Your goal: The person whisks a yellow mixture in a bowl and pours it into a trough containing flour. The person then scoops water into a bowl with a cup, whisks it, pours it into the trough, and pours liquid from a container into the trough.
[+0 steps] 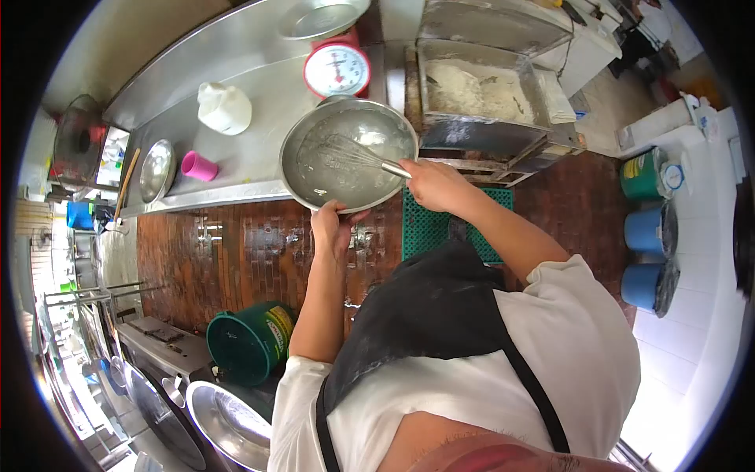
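A large metal bowl (303, 185) rests partly over the front edge of the steel counter, tilted toward me. My left hand (330, 228) grips its near rim, thumb on top and fingers underneath. In my right hand (434, 185) is the handle of a wire whisk (354, 151), with its wires down inside the bowl. Some wet, pale residue shows on the bowl's inner wall. Just behind the bowl stands a red scale (336, 71) with a round white dial and a metal pan (322, 20) on top.
A white jug (224, 108), a pink cup (200, 166) and a smaller metal bowl (158, 171) stand left on the counter (259, 149). A metal bin of flour (472, 90) is at the right. A green bucket (240, 346) and blue bins (645, 230) stand farther off.
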`<state>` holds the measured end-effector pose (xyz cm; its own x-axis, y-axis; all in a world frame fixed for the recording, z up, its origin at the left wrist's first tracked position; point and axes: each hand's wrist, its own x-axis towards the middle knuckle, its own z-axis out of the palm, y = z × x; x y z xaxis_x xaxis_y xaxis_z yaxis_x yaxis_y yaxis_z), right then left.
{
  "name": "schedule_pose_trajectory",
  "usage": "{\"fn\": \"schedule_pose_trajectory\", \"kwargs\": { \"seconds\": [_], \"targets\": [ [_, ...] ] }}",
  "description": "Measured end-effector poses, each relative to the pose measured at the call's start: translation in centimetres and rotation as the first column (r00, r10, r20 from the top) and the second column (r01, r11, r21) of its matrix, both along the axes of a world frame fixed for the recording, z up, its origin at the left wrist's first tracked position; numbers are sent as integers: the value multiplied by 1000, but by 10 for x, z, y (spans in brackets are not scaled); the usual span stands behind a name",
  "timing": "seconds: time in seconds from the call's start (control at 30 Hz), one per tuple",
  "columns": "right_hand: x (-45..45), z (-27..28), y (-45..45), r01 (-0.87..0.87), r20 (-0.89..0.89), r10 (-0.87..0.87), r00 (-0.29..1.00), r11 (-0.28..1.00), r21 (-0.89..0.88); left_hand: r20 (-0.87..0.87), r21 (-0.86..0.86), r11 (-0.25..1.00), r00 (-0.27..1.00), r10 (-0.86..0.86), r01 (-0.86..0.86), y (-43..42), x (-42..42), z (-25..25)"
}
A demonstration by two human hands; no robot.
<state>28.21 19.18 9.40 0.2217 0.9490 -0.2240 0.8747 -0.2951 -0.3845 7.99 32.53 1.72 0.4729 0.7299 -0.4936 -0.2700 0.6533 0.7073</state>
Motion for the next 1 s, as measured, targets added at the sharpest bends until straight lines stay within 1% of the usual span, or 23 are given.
{"fn": "schedule_pose_trajectory", "kwargs": {
  "seconds": [0.1,0.13,0.17,0.23,0.27,0.37,0.4,0.47,0.57,0.63,0.67,0.7,0.77,0.8,0.87,0.9,0.93,0.97,1.0],
  "targets": [
    [68,9,-27,53,-65,-55,996,998,-30,-38,-86,996,998,-40,37,-7,79,-4],
    [90,-10,-36,59,16,-64,998,976,210,-9,-94,995,1000,-23,22,-11,105,-6],
    [115,-13,-42,73,-32,-70,997,990,124,-29,-95,995,1000,1,-4,-17,130,-8],
    [155,-2,-48,92,-132,-98,986,994,-50,-78,-93,994,996,43,-50,-29,180,4],
    [173,2,-51,99,-159,-116,980,989,-108,-45,-89,995,999,30,-34,-30,201,-5],
    [226,-28,-62,109,-141,-110,984,994,-18,-175,35,998,983,57,-51,-41,266,7],
    [240,-33,-63,110,-143,-110,984,994,-7,-189,108,993,979,72,-52,-43,283,11],
    [263,-44,-65,116,-156,-113,981,993,10,-249,168,985,965,81,-39,-40,309,6],
    [290,-73,-66,156,-183,-134,974,981,113,-316,249,968,944,95,-14,-31,344,-1],
    [297,-74,-66,207,-237,-174,956,971,124,-363,274,962,925,115,-12,-33,366,9],
    [301,-74,-66,232,-261,-193,946,964,128,-490,334,940,865,112,67,-25,377,-1],
    [304,-68,-67,238,-304,-205,930,968,75,-592,464,873,786,178,152,-19,387,-13],
    [312,-49,-67,240,-383,-235,893,970,-35,-722,634,681,596,352,366,-15,401,-31],
    [315,-63,-67,254,-360,-230,904,967,18,-716,636,668,620,322,386,-29,407,-5],
    [321,-99,-71,275,-312,-225,923,953,127,-660,706,578,676,329,408,-36,414,3],
    [322,-99,-74,298,-326,-241,914,945,135,-631,739,529,703,328,417,-37,416,4],
    [322,-99,-76,321,-339,-259,905,936,143,-576,796,441,744,339,415,-37,418,6],
    [323,-98,-78,347,-352,-277,894,926,153,-606,782,417,719,339,463,-40,420,7],
    [323,-92,-79,394,-367,-325,872,910,129,-584,803,355,749,312,478,-40,420,8]
  ]
}}
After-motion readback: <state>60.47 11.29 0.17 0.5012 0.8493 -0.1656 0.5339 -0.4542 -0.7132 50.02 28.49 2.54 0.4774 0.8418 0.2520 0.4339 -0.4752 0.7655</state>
